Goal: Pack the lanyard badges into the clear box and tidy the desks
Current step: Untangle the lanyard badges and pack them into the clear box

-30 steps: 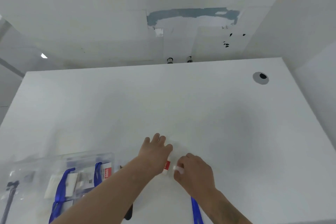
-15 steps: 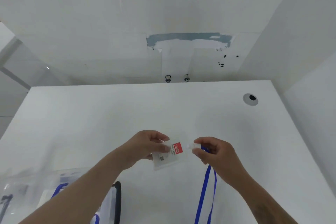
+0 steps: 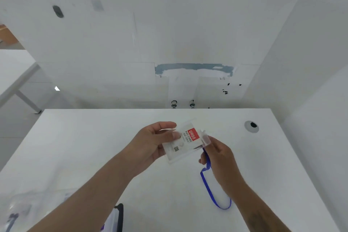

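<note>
A clear badge holder [image 3: 185, 142] with a red and white card inside is lifted above the white desk [image 3: 94, 147]. My left hand [image 3: 150, 143] grips its left side, thumb on the front. My right hand [image 3: 218, 154] pinches the holder's clip end at the right. From there a blue lanyard [image 3: 212, 190] hangs in a loop below my right hand. The clear box [image 3: 17, 211] shows only as a blurred corner at the bottom left, with its black-edged part [image 3: 119, 216] near the bottom centre.
A round grey cable hole [image 3: 251, 126] sits in the desk's far right corner. A white wall rises at the right. Another white desk [image 3: 13, 69] stands at the far left across the floor.
Both hands have raised the badge off the desk and turned its face towards me. The view has tilted up, so the clear box has slid nearly out of the bottom left.
</note>
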`<state>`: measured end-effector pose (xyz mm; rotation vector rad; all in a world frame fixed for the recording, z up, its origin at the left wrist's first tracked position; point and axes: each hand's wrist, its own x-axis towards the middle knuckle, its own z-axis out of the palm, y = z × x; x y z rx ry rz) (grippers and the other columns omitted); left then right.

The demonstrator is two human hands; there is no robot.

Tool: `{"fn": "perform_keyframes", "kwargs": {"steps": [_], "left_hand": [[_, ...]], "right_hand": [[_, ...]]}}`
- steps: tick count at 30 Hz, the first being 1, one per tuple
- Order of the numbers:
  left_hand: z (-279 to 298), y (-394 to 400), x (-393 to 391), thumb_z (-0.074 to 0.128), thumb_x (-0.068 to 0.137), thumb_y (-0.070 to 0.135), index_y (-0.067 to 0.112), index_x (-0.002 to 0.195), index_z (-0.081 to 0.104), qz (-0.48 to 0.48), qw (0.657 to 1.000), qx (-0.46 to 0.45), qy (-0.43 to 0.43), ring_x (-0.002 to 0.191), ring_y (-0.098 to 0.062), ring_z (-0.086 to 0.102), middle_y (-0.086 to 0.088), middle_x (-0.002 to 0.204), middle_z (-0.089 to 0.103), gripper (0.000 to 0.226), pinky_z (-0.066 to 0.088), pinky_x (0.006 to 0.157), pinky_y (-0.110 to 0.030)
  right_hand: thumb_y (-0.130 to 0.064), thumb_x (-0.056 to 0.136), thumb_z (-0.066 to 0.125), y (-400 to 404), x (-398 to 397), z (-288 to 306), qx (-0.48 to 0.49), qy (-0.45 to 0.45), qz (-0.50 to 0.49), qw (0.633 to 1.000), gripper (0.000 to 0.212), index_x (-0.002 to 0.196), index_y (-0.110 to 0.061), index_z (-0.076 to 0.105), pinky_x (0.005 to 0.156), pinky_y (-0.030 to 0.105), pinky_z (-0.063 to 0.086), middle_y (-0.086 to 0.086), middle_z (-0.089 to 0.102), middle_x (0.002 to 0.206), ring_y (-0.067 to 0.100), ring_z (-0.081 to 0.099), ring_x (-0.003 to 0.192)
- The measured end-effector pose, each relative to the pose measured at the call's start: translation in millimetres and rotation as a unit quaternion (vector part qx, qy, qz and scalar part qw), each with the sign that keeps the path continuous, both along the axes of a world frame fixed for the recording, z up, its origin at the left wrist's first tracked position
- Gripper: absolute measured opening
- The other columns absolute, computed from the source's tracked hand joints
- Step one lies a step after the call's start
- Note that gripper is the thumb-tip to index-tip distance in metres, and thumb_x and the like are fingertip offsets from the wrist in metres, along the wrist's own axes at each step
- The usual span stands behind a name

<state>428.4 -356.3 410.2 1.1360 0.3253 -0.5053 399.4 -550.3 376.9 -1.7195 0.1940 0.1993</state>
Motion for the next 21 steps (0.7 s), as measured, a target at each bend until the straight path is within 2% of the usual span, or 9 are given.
{"fn": "perform_keyframes", "kwargs": {"steps": [2,4,6,8,11,13,16,19,21], "left_hand": [[4,-5,2,0.073,0.078,-0.002,0.009,0.105,0.065,0.009,1.000,0.015,-0.014,0.089,-0.029,0.072,-0.016,0.103,0.075,0.030,0.059,0.080,-0.036],[5,-9,4,0.074,0.081,0.000,0.011,0.105,0.067,0.018,0.996,0.077,-0.037,0.090,-0.028,0.072,-0.012,0.099,0.076,0.027,0.058,0.085,-0.038],[3,-11,6,0.075,0.081,0.004,0.016,0.099,0.070,0.010,0.977,0.198,-0.077,0.089,-0.024,0.073,-0.004,0.094,0.077,0.022,0.060,0.080,-0.033],[2,-10,5,0.075,0.081,0.008,0.021,0.093,0.072,-0.007,0.949,0.295,-0.114,0.083,-0.014,0.072,0.003,0.089,0.076,0.018,0.058,0.068,-0.021],[0,-4,-1,0.076,0.081,0.011,0.024,0.088,0.074,-0.038,0.932,0.337,-0.128,0.079,-0.012,0.071,0.006,0.087,0.075,0.016,0.056,0.066,-0.020],[-1,1,-6,0.079,0.079,0.013,0.024,0.087,0.074,-0.072,0.934,0.327,-0.125,0.081,-0.015,0.072,0.004,0.085,0.076,0.015,0.056,0.068,-0.023],[0,6,-14,0.080,0.078,0.011,0.019,0.088,0.073,-0.126,0.944,0.286,-0.102,0.083,-0.020,0.073,-0.003,0.088,0.077,0.014,0.058,0.073,-0.031],[5,10,-22,0.077,0.079,0.004,0.013,0.089,0.070,-0.134,0.970,0.194,-0.067,0.085,-0.023,0.073,-0.011,0.095,0.075,0.015,0.060,0.074,-0.033],[8,12,-25,0.074,0.079,0.000,0.011,0.091,0.069,-0.090,0.988,0.122,-0.043,0.084,-0.025,0.072,-0.012,0.093,0.074,0.017,0.059,0.071,-0.034]], "right_hand": [[-0.024,0.103,0.044,16,-14,-10,-0.045,-0.002,0.042,0.998,0.029,0.087,-0.027,0.069,0.060,0.023,0.043,-0.008,0.069,0.069,0.007,0.048,0.053],[-0.031,0.102,0.042,29,-28,-14,-0.128,-0.009,0.131,0.983,0.026,0.095,-0.031,0.067,0.065,0.020,0.041,-0.016,0.069,0.079,-0.003,0.053,0.059],[-0.039,0.102,0.040,32,-36,-5,-0.242,-0.026,0.216,0.946,0.026,0.113,-0.037,0.064,0.078,0.020,0.046,-0.021,0.068,0.096,-0.008,0.059,0.083],[-0.044,0.100,0.039,28,-34,16,-0.322,-0.043,0.255,0.911,0.030,0.119,-0.037,0.061,0.089,0.024,0.047,-0.018,0.066,0.107,0.000,0.059,0.097],[-0.043,0.096,0.047,16,-18,48,-0.386,-0.086,0.259,0.881,0.023,0.108,-0.036,0.065,0.079,0.026,0.047,-0.015,0.065,0.095,0.006,0.057,0.085],[-0.040,0.092,0.057,7,-3,64,-0.354,-0.096,0.240,0.899,0.015,0.099,-0.038,0.069,0.069,0.018,0.043,-0.020,0.066,0.085,0.000,0.055,0.074],[-0.033,0.087,0.068,-2,25,74,-0.261,-0.088,0.223,0.935,0.006,0.090,-0.033,0.073,0.066,0.011,0.044,-0.022,0.070,0.081,-0.006,0.060,0.072],[-0.024,0.088,0.070,-2,44,63,-0.156,-0.053,0.184,0.969,0.005,0.088,-0.028,0.074,0.060,0.013,0.047,-0.012,0.074,0.079,-0.004,0.063,0.070],[-0.015,0.085,0.072,2,42,44,-0.084,-0.009,0.150,0.985,0.011,0.082,-0.025,0.075,0.062,0.019,0.049,-0.006,0.074,0.075,0.002,0.064,0.069]]}}
